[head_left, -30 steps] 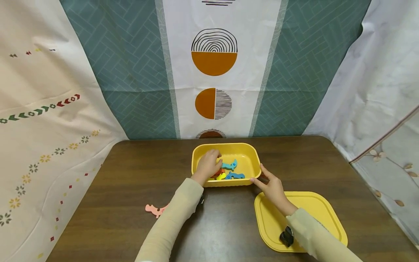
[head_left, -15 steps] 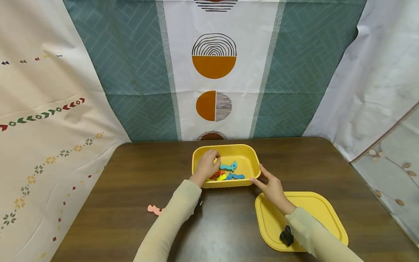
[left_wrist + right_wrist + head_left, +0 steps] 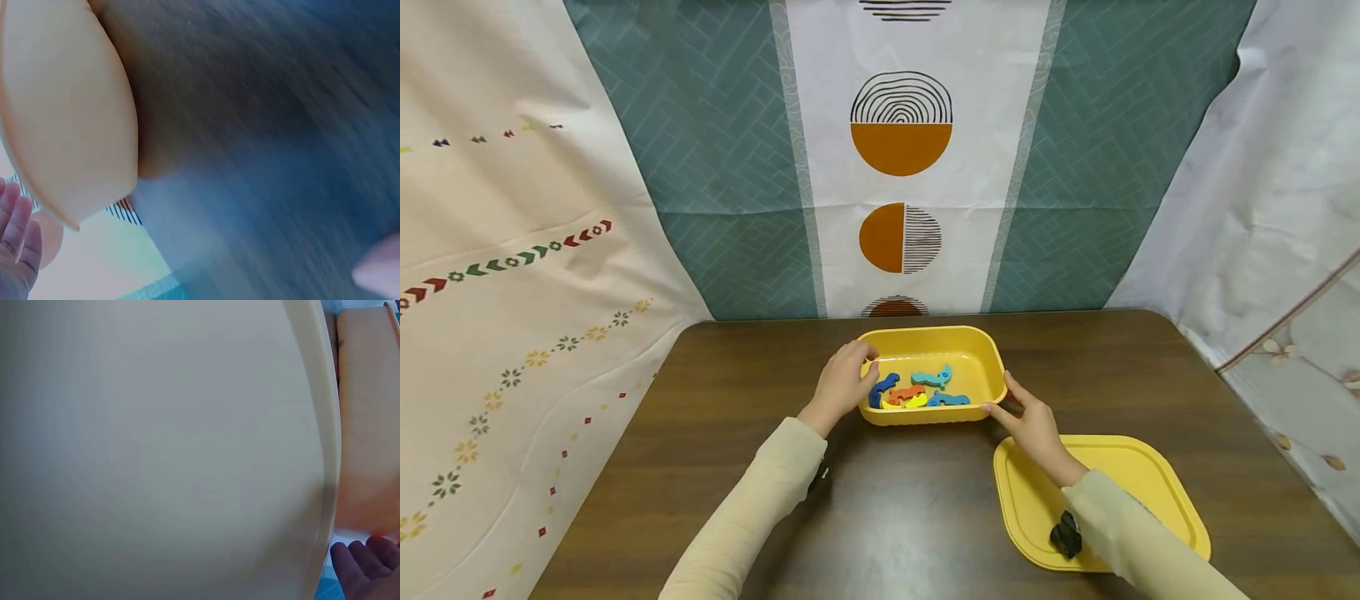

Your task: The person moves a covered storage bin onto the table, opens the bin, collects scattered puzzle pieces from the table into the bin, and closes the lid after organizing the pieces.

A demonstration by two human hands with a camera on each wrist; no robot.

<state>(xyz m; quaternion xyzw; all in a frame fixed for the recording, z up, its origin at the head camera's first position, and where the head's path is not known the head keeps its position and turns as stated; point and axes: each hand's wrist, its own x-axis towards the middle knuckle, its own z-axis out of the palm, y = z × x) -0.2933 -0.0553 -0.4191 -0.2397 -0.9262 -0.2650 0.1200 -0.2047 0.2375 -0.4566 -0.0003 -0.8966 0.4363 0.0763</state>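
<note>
A yellow plastic box [image 3: 981, 367] stands towards the far side of the table. Inside lie small animal-shaped pieces: a teal one [image 3: 932, 377], a blue one [image 3: 951, 399], an orange one [image 3: 907, 393], a dark blue one [image 3: 886, 385] and some yellow [image 3: 917, 401]. My left hand [image 3: 841, 383] is at the box's left end, its fingers by the rim and nothing between them. In the left wrist view its fingers [image 3: 22, 231] are extended beside the box wall. With thumb and fingers, my right hand [image 3: 1033, 427] holds the box's front right corner.
A yellow lid [image 3: 1138, 475] lies flat on the brown table [image 3: 910, 517] at the right, under my right forearm. Black wrist cameras show at both sleeves, the right one [image 3: 1066, 535] over the lid. Patterned cloths [image 3: 730, 208] hang behind and at both sides.
My left hand has come out of the box and moved left, uncovering the dark blue piece. A pink piece on the table is now out of sight near my left arm. The right hand stays.
</note>
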